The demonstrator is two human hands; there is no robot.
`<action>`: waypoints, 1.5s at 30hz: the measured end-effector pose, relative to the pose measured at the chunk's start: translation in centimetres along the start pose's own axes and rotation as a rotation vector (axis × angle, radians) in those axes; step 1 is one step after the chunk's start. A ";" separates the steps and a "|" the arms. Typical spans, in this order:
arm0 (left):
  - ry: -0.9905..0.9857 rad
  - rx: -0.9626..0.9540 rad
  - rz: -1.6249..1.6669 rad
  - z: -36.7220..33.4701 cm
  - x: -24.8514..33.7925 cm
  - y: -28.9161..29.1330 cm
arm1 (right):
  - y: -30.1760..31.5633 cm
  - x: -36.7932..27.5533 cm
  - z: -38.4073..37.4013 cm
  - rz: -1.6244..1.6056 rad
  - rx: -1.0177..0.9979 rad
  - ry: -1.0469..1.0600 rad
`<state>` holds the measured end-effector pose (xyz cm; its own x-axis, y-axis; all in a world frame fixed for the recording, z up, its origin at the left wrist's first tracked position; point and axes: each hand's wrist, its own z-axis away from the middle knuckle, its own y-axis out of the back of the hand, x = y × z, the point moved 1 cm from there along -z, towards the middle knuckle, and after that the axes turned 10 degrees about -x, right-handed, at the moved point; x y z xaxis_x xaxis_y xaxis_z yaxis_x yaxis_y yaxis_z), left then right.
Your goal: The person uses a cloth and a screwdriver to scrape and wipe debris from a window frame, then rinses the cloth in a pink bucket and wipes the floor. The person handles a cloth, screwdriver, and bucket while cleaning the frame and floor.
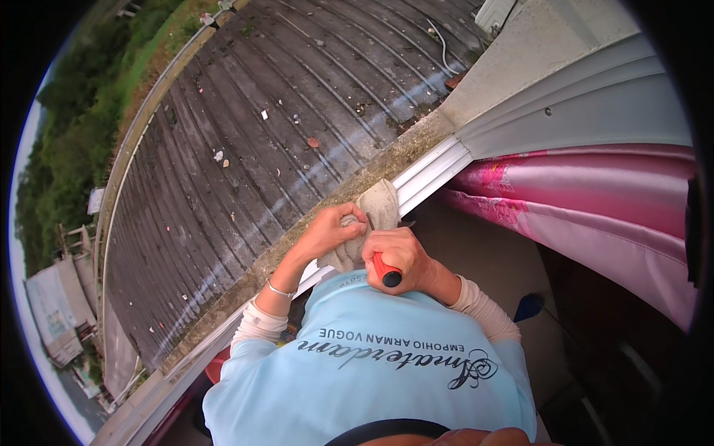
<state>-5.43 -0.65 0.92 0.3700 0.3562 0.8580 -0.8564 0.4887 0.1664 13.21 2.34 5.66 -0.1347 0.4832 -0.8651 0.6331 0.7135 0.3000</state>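
My right hand [401, 256] is closed round a screwdriver [387, 268] with a red handle and a black butt end, which points back toward my body. Only a short dark bit of what looks like its shaft shows between my hands. With thumb and fingers pinched together, my left hand [332, 232] grips a worn grey-beige cloth [381, 202]. The cloth is bunched over the white window frame [431, 175] and hangs on both sides of my left fingers. Both hands are close together at the sill, just in front of my light blue shirt [372, 312].
Beyond the frame runs a rough concrete ledge [416, 137], then a dark corrugated roof [245, 141] with scattered litter. A pink satin curtain [595, 201] hangs to the right, by a grey panel [573, 104]. Trees and a building [59, 305] lie far left, below.
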 end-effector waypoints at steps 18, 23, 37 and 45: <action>0.436 0.341 -0.533 16.1 -10.4 -4.8 | -14.4 2.0 0.3 -0.536 -0.693 0.083; 0.190 0.323 -0.550 11.0 -10.9 -5.5 | -9.7 1.6 0.8 -0.389 -0.616 0.020; -0.246 0.266 -0.684 -17.1 -0.3 -8.0 | 8.5 4.3 3.3 0.180 -0.005 -0.339; -0.361 -0.001 -0.572 -23.4 3.6 -4.9 | 11.8 5.3 2.4 0.342 0.163 -0.354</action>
<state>8.56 16.83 -8.13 0.6212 -0.2474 0.7436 -0.5612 0.5218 0.6425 21.78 12.08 3.64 0.3496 0.4536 -0.8198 0.7097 0.4430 0.5478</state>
